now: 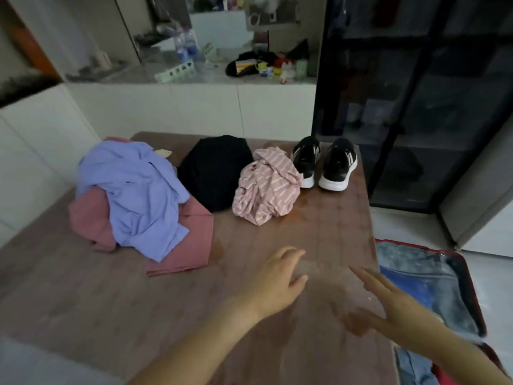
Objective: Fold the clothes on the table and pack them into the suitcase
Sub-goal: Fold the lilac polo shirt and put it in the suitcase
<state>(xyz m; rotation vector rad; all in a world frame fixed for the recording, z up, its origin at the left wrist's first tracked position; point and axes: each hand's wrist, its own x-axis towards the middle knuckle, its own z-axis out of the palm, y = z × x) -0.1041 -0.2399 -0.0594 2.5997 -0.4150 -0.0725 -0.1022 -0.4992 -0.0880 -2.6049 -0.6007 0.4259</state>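
On the brown table lie several crumpled clothes. A lilac shirt is heaped on a dusty-pink garment at the left. A black garment sits in the middle, and a pink striped shirt is bunched beside it. My left hand hovers over the bare table in front of the striped shirt, fingers relaxed and holding nothing. My right hand reaches in from the right with straight fingers, blurred and holding nothing. The red suitcase lies open on the floor at the right, with blue denim inside.
A pair of black sneakers with white soles stands at the table's far right corner. A dark glass cabinet rises behind them. White cupboards line the left, and a cluttered counter runs along the back.
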